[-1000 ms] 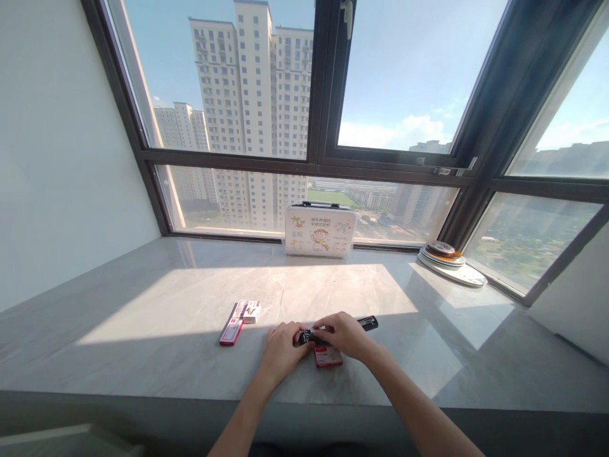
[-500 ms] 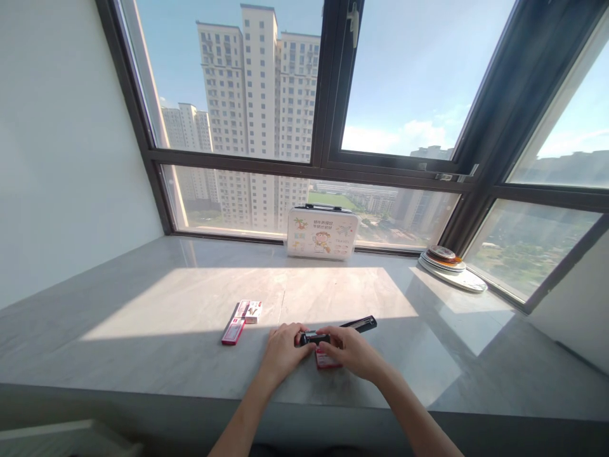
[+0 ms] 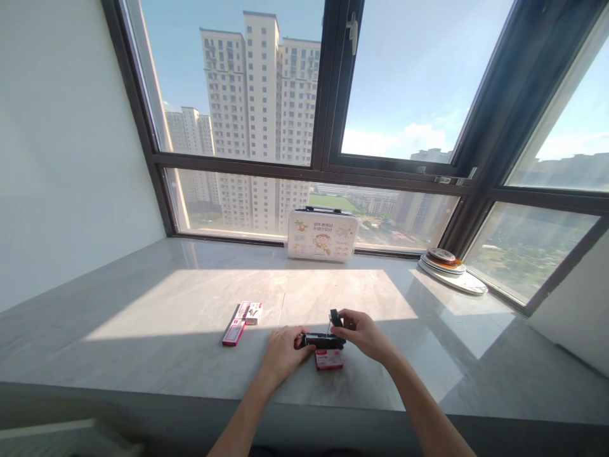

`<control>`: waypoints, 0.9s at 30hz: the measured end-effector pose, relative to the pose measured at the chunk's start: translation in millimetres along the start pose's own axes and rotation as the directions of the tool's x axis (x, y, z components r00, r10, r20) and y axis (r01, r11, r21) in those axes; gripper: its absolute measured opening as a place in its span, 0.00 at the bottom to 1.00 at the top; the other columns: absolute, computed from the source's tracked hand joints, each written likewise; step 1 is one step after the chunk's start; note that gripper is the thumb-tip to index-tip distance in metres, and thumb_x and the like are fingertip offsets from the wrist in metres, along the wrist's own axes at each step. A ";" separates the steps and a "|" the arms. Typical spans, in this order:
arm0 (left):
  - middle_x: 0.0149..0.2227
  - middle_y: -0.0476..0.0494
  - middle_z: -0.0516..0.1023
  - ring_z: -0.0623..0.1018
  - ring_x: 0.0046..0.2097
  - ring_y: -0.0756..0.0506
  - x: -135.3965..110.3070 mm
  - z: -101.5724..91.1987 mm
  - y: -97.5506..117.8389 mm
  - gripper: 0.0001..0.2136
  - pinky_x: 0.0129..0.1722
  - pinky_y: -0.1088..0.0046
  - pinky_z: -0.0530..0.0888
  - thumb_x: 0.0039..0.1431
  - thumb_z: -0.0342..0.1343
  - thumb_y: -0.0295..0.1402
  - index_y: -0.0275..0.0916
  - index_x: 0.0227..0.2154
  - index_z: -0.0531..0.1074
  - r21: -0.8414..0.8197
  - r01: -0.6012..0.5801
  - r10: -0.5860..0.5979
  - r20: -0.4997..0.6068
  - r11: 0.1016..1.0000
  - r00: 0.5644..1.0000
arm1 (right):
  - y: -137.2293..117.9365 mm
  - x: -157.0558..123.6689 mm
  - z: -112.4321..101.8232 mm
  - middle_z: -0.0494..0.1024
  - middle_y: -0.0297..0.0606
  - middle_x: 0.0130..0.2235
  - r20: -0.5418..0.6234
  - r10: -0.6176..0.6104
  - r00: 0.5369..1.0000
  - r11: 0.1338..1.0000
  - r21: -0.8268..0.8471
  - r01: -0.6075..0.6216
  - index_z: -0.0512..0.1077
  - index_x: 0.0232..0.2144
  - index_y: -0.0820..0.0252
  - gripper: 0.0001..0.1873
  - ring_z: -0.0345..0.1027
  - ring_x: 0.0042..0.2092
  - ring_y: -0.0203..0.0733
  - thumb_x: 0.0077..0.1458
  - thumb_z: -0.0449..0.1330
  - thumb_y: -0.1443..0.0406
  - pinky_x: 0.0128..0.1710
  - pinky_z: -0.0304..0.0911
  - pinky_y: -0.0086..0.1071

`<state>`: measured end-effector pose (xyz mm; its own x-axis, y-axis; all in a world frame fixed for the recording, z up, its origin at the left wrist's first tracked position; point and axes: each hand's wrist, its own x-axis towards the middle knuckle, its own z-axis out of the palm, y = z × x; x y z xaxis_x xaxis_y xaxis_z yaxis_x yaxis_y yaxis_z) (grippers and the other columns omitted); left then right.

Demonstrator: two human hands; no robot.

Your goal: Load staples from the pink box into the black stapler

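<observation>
A black stapler [image 3: 323, 340] lies on the grey marble sill, just above a small red box [image 3: 328, 360]. My left hand [image 3: 284, 350] grips the stapler's left end with curled fingers. My right hand [image 3: 364, 331] pinches the stapler's black top arm [image 3: 335, 318], which stands swung upward from the base. A red flat box [image 3: 233, 332] and a small red-and-white box [image 3: 252, 312] lie to the left of my hands.
A white illustrated case with a handle [image 3: 322, 235] stands against the window at the back. A stack of plates [image 3: 451, 271] sits at the back right. The sill's front edge [image 3: 143, 388] runs just below my forearms.
The stapler's top arm, lying stretched out to the right before, has been swung up and back toward the base by my right hand. My left hand stays on the left end.
</observation>
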<state>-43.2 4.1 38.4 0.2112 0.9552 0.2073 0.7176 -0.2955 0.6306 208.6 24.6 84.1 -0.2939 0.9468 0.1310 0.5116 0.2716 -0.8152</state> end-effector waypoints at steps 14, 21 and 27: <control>0.36 0.48 0.76 0.75 0.42 0.42 -5.9 -0.7 8.5 0.14 0.45 0.67 0.66 0.58 0.55 0.33 0.46 0.48 0.72 0.021 -0.010 0.011 -0.073 1.000 0.997 | -14.8 23.9 24.6 0.75 0.32 0.25 0.104 0.016 0.994 0.915 -0.402 0.027 0.79 0.31 0.59 0.11 0.65 0.28 0.36 0.52 0.66 0.57 0.26 0.48 0.28; 0.61 0.55 0.71 0.67 0.61 0.40 -23.5 4.8 53.6 0.35 0.60 0.58 0.63 0.48 0.47 0.20 0.60 0.57 0.69 -0.084 -0.449 0.457 0.168 0.890 0.874 | 22.5 6.9 -14.8 0.73 0.33 0.25 -0.042 0.141 0.989 0.916 -0.374 -0.146 0.74 0.29 0.60 0.22 0.63 0.28 0.36 0.49 0.67 0.47 0.25 0.49 0.28; 0.57 0.46 0.74 0.69 0.58 0.37 -26.3 -0.7 36.0 0.30 0.60 0.57 0.63 0.51 0.53 0.26 0.53 0.59 0.69 -0.030 -0.307 0.308 0.129 0.951 0.943 | 53.1 -30.2 -4.1 0.66 0.27 0.21 -0.047 0.342 0.938 0.938 0.076 -0.339 0.66 0.34 0.56 0.32 0.58 0.19 0.33 0.54 0.54 0.34 0.19 0.49 0.27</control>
<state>-23.3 -31.6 56.2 0.5057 0.8113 0.2934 0.5980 -0.5748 0.5586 247.9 11.1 39.2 -0.0629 0.9895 -0.1300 0.5182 -0.0789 -0.8516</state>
